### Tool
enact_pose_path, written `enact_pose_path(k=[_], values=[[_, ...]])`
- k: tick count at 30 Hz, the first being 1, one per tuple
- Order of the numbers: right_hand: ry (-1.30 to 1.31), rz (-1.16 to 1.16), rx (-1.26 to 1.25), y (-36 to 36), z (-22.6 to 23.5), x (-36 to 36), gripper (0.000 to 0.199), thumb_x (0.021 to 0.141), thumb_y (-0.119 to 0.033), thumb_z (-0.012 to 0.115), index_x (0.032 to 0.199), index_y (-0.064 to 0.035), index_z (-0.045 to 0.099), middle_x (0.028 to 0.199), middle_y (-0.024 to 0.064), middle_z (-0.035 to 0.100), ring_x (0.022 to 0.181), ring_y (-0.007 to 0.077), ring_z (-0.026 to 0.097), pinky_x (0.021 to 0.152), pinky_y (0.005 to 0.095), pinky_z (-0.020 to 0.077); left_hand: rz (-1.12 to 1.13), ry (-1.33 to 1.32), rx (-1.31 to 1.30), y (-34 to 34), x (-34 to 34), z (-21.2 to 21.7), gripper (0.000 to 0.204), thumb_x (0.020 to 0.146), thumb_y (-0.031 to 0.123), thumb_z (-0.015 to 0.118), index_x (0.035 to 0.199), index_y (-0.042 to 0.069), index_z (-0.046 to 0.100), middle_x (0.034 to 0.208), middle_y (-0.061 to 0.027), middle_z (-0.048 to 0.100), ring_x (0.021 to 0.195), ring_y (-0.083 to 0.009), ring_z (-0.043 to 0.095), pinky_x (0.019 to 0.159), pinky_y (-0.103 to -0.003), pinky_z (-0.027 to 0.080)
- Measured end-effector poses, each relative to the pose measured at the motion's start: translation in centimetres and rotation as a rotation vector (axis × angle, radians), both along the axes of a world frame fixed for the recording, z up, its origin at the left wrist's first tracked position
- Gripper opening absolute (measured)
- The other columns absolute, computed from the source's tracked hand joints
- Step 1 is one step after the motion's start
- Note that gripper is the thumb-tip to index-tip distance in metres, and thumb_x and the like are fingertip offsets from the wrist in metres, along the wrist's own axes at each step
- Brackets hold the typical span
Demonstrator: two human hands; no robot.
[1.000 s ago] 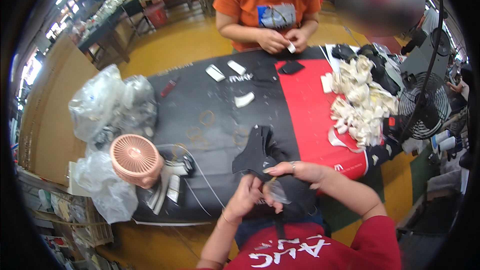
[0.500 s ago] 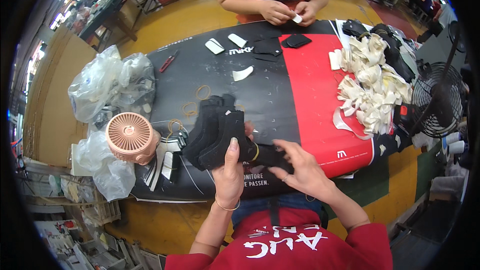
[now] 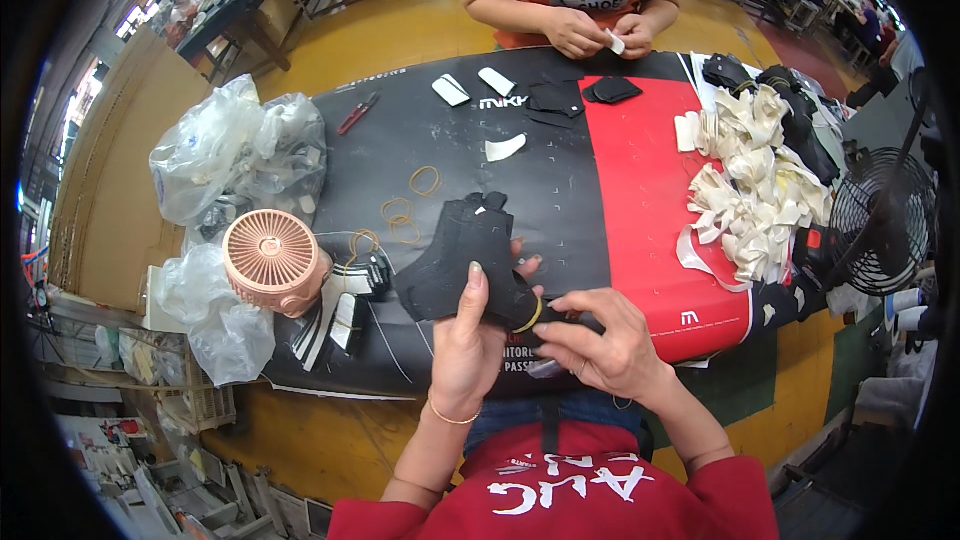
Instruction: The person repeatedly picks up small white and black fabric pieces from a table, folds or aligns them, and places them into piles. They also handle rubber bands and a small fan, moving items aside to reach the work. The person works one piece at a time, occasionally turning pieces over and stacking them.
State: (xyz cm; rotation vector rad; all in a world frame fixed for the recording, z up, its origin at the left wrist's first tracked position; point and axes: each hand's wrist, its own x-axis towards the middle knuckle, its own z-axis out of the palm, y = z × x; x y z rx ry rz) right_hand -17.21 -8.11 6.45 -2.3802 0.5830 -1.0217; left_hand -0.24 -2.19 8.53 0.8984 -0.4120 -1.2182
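Observation:
My left hand [image 3: 472, 340] grips a stack of black fabric pieces [image 3: 455, 260], thumb pressed on top, holding it just above the black part of the table mat. A yellow rubber band [image 3: 528, 318] loops the stack's near end. My right hand [image 3: 602, 344] sits right beside it, fingers pinched at the banded end of the stack. Loose rubber bands [image 3: 405, 210] lie on the mat just beyond the stack.
A small pink fan [image 3: 272, 260] stands at the left beside clear plastic bags [image 3: 235, 155]. White fabric pieces [image 3: 755, 190] pile up at the right, by a black fan [image 3: 880, 220]. Across the black-and-red mat [image 3: 640, 170], another person's hands [image 3: 595, 35] hold a white piece.
The view has tilted down and steadied. The black stack now stands more upright in my left hand, and my right hand has moved in close to its banded end.

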Motion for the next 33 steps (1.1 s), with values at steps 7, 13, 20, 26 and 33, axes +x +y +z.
enact_pose_path(k=[7,13,20,26,33], values=[[0.05,0.055,-0.038,-0.4,0.5,0.3,0.029,0.072,-0.015,0.081,0.099,-0.0159,0.072,0.091,-0.0004,0.064,0.076,0.0179,0.062,0.064,0.0323,0.0436,-0.121,-0.107,0.104,0.5,0.1,0.6,0.045,0.106,0.028,0.047,0.142,0.001,0.045,0.13,-0.0167,0.059,0.116,-0.0299,0.062,0.094,-0.043,0.055],[0.209,0.097,-0.165,-0.9,0.8,0.2,0.013,0.082,-0.018,0.07,0.092,-0.0115,0.067,0.1,0.0027,0.062,0.091,0.0196,0.06,0.072,0.0328,0.046,-0.215,-0.078,0.152,-0.2,0.2,-0.3,0.043,0.106,0.027,0.048,0.139,-0.001,0.048,0.128,-0.0169,0.061,0.114,-0.028,0.063,0.09,-0.041,0.057],[0.243,0.506,0.066,0.5,0.7,0.6,0.02,0.084,-0.019,0.073,0.098,-0.0098,0.061,0.109,0.006,0.062,0.099,0.0233,0.061,0.08,0.036,0.0488,-0.041,-0.085,0.118,-1.4,1.6,-0.9,0.042,0.104,0.029,0.053,0.136,0.0,0.052,0.124,-0.0133,0.063,0.109,-0.024,0.065,0.085,-0.038,0.056],[0.007,0.12,-0.378,-2.4,0.6,0.5,0.029,0.078,-0.016,0.075,0.104,-0.0049,0.071,0.097,0.0063,0.067,0.083,0.021,0.065,0.068,0.0328,0.0514,-0.101,0.069,0.106,-0.9,1.8,-0.1,0.041,0.104,0.025,0.053,0.136,-0.002,0.051,0.127,-0.0142,0.061,0.116,-0.025,0.062,0.091,-0.039,0.055],[0.298,0.135,-0.713,-3.2,1.1,0.6,0.029,0.083,-0.01,0.063,0.106,0.0068,0.067,0.097,0.0151,0.066,0.083,0.0254,0.068,0.074,0.0343,0.0558,-0.166,0.113,0.119,-1.1,1.3,-1.6,0.034,0.103,0.015,0.053,0.131,-0.006,0.054,0.127,-0.0137,0.062,0.122,-0.0235,0.059,0.098,-0.04,0.051]])
